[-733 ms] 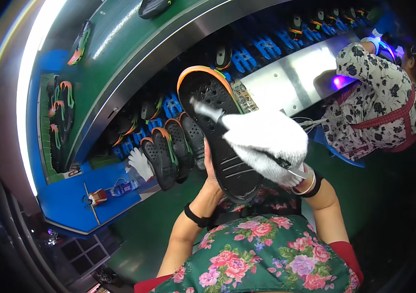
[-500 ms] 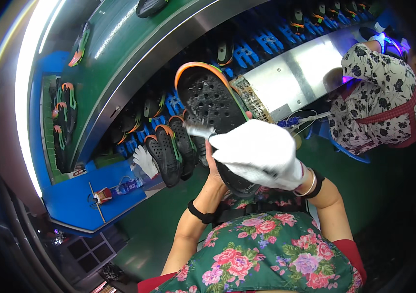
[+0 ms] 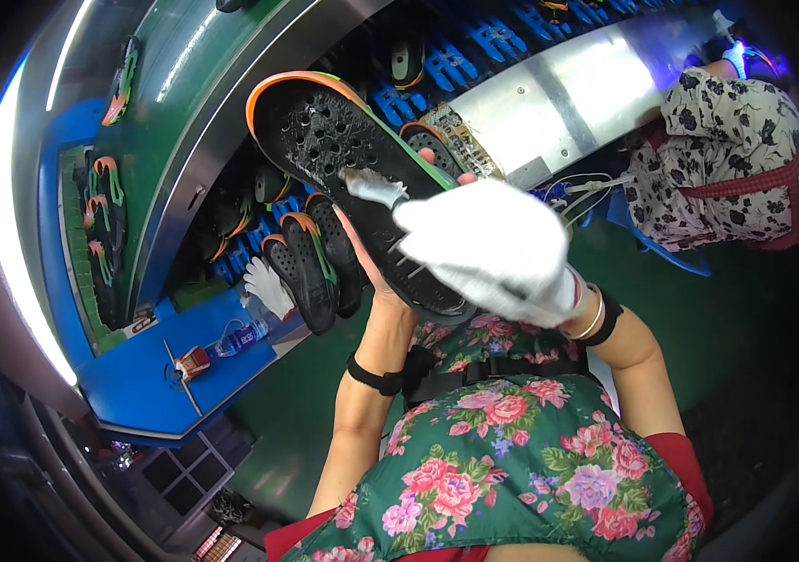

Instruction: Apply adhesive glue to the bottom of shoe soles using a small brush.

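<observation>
Gripping a black, orange-rimmed shoe sole (image 3: pixel 376 220) from below, thumb and fingertips at opposite edges, the bare left hand (image 3: pixel 371 267) could lose it if the brush (image 3: pixel 371 184) pressed off-centre. The sole's long axis slants, orange end pointing forward-left. Rightmost, the white-gloved right hand (image 3: pixel 493 248) holds the brush.

Reaching in from the near side with left forearm (image 3: pixel 352 436) and right forearm (image 3: pixel 636 365) angled inward. Cupping with the bare left hand (image 3: pixel 374 273), fingertips (image 3: pixel 427 155) curled up at far right. Clenching the white-gloved right hand (image 3: pixel 488 255) just rightward.
</observation>
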Available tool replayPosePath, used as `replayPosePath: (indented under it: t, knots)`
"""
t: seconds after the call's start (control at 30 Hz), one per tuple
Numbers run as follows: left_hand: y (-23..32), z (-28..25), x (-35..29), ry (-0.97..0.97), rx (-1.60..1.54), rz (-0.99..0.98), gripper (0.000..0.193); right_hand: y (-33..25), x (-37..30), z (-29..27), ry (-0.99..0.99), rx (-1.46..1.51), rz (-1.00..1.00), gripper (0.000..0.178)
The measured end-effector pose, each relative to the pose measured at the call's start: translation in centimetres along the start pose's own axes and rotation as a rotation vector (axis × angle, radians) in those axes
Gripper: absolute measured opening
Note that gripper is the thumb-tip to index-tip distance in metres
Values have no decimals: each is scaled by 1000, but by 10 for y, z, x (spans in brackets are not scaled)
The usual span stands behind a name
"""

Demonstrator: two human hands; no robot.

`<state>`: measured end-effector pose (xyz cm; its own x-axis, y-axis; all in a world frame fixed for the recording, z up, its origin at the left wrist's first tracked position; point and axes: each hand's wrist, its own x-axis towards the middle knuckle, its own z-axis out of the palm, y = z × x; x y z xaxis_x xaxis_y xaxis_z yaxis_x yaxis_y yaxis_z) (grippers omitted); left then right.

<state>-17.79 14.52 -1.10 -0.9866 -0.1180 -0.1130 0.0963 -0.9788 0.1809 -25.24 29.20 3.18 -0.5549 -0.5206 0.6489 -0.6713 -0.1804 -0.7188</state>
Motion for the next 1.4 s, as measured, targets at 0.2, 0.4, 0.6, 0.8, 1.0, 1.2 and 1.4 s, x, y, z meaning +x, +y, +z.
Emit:
replayPosePath:
  t: [0.2,0.4,0.6,0.8,1.0,1.2,1.4]
  knots:
    - [5,-12,9,-25,-209,28,89,-7,-5,7,-133,199,113,27]
    - [25,-21,26,-330,19,-211,85,-9,-14,7,-123,15,2,33]
    - [29,-28,28,-354,-103,-121,93,2,-26,4,-137,207,141,33]
    - [27,-24,25,-246,-147,-25,96,-15,-18,-6,-189,258,-34,32]
    - [27,-24,28,-351,-115,-97,95,-12,-31,-3,-129,8,-77,29]
    - [17,-1,18,-195,-175,32,110,-1,-26,-12,-99,526,166,23]
    - [31,-11,18,-165,-49,-146,123,-17,-43,-13,-322,177,-41,34]
